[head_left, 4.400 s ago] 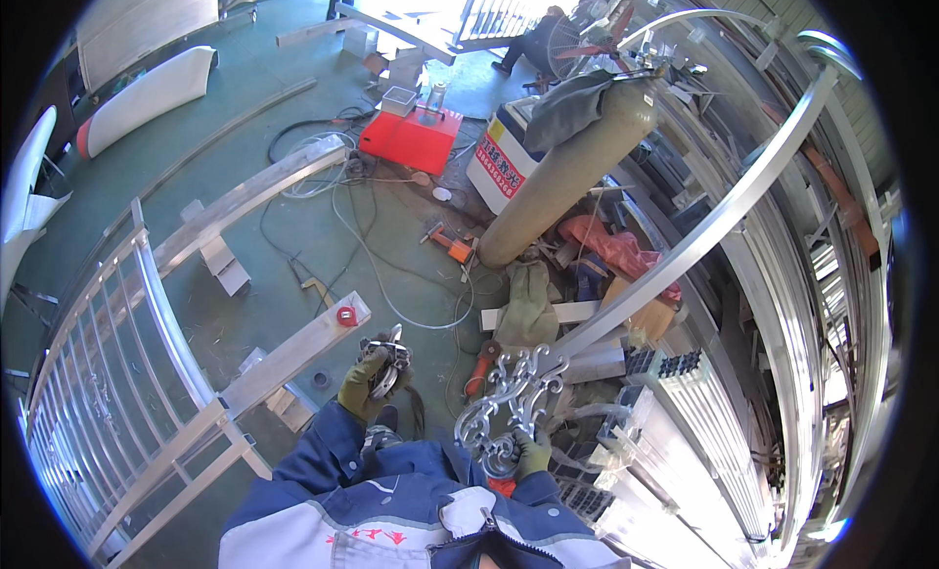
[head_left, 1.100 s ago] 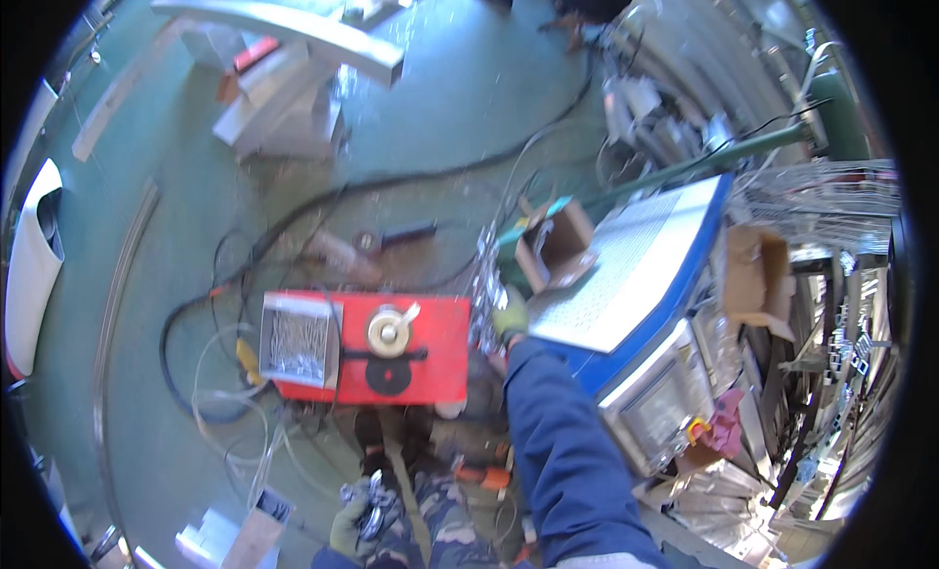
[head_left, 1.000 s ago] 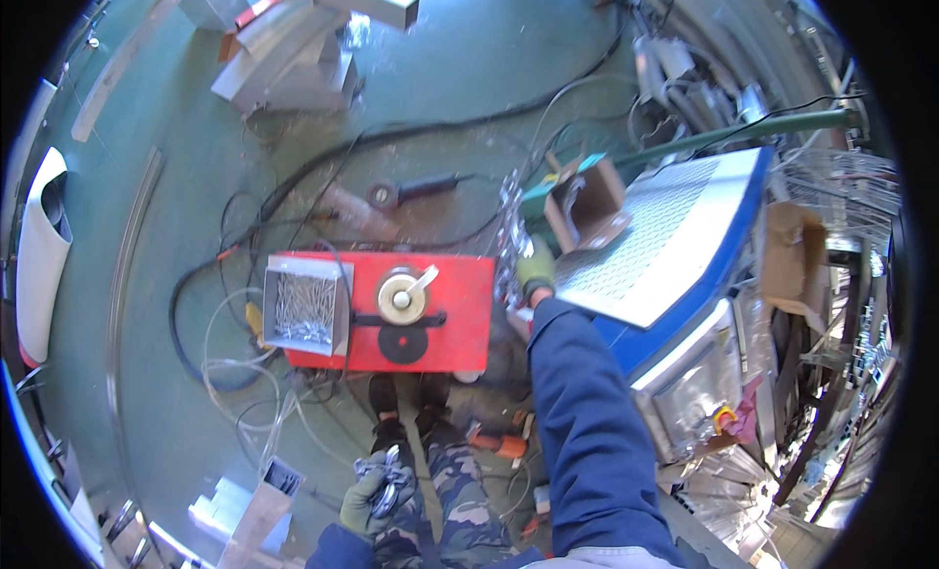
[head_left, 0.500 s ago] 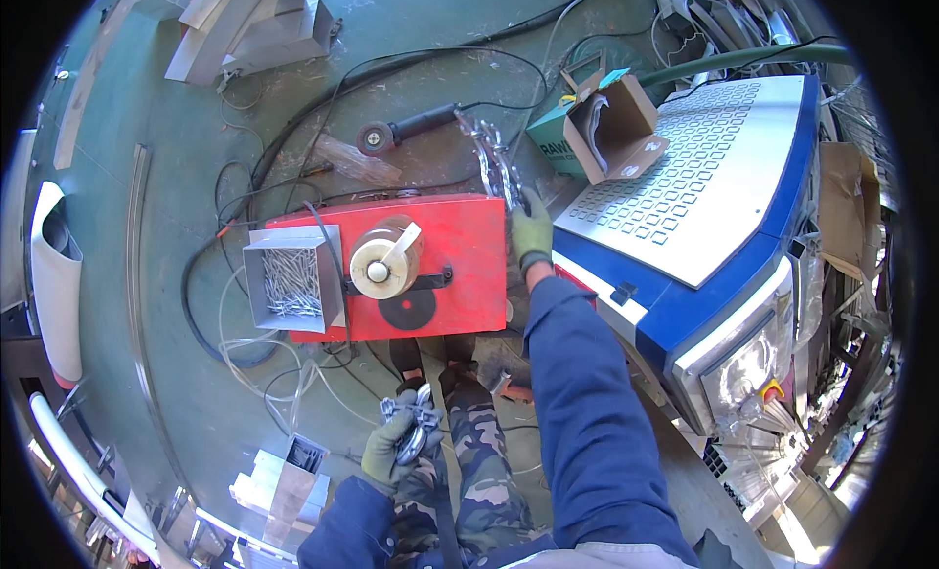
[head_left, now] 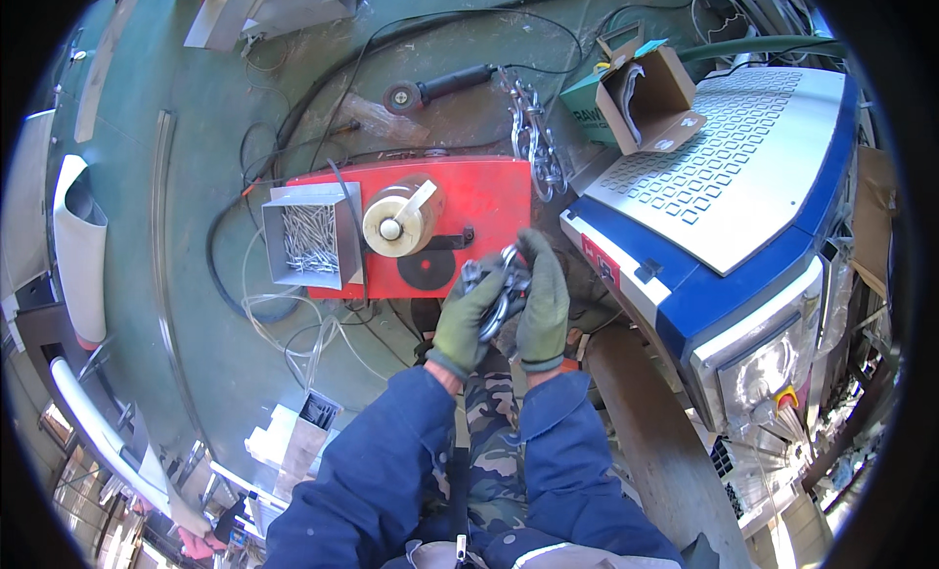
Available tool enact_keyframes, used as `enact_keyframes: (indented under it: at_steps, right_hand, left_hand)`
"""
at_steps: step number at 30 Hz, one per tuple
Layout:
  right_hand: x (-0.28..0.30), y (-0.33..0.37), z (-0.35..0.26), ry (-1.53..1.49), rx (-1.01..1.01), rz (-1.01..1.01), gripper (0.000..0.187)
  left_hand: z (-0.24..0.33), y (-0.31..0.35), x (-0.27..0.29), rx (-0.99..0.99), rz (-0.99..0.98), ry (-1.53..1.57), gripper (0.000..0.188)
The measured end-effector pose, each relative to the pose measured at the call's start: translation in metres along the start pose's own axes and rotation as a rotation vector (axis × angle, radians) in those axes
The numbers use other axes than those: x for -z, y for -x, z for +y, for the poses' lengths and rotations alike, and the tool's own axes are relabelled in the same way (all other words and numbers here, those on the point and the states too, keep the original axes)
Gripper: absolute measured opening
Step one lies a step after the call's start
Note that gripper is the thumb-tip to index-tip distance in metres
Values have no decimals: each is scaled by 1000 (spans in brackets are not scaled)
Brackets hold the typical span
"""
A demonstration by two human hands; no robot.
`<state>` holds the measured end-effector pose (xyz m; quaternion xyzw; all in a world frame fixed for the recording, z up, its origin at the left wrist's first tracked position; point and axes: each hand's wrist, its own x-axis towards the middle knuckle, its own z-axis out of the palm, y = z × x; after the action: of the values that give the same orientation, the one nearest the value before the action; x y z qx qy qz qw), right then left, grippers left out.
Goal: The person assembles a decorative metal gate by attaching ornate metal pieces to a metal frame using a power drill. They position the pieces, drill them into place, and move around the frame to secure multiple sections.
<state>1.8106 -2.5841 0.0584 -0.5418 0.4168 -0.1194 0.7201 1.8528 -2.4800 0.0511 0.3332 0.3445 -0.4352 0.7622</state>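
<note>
Both hands wear green-grey gloves and come together just in front of the red bench. My left hand [head_left: 464, 324] is closed round several shiny silver curved metal fittings [head_left: 502, 305], whose exact kind is hard to make out. From the other side my right hand [head_left: 544, 300] presses against the same bundle, with its fingers closed on it and partly hiding it. A row of similar linked-looking shiny fittings [head_left: 536, 143] hangs at the far right corner of the red bench [head_left: 494, 202].
On the bench stand a grey tray of rivets [head_left: 311, 236], a roll of brown tape [head_left: 401, 217] and a black disc [head_left: 426, 268]. An angle grinder [head_left: 435, 88] lies beyond. To the right are a blue machine [head_left: 636, 261] and an opened cardboard box [head_left: 646, 104].
My right hand has come back from the hanging fittings to the bundle. My left hand has risen with its fittings toward the bench's near edge. The view has shifted.
</note>
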Motion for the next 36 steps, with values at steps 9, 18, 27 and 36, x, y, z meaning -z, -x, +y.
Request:
enact_keyframes:
  at_steps: [9, 18, 27, 36]
  right_hand:
    - [-8, -96, 39, 53, 204, -147, 42]
    - [-15, -103, 77, 90, 251, -95, 37]
    - [-4, -101, 58, 80, 108, -96, 40]
    - [5, -101, 58, 159, 125, -57, 39]
  left_hand:
    - [5, -92, -24, -484, 92, -493, 37]
    - [26, -91, -12, -506, 236, -1512, 60]
    - [38, -78, -11, -470, 280, -1641, 66]
    - [41, -54, -17, -599, 289, -1796, 57]
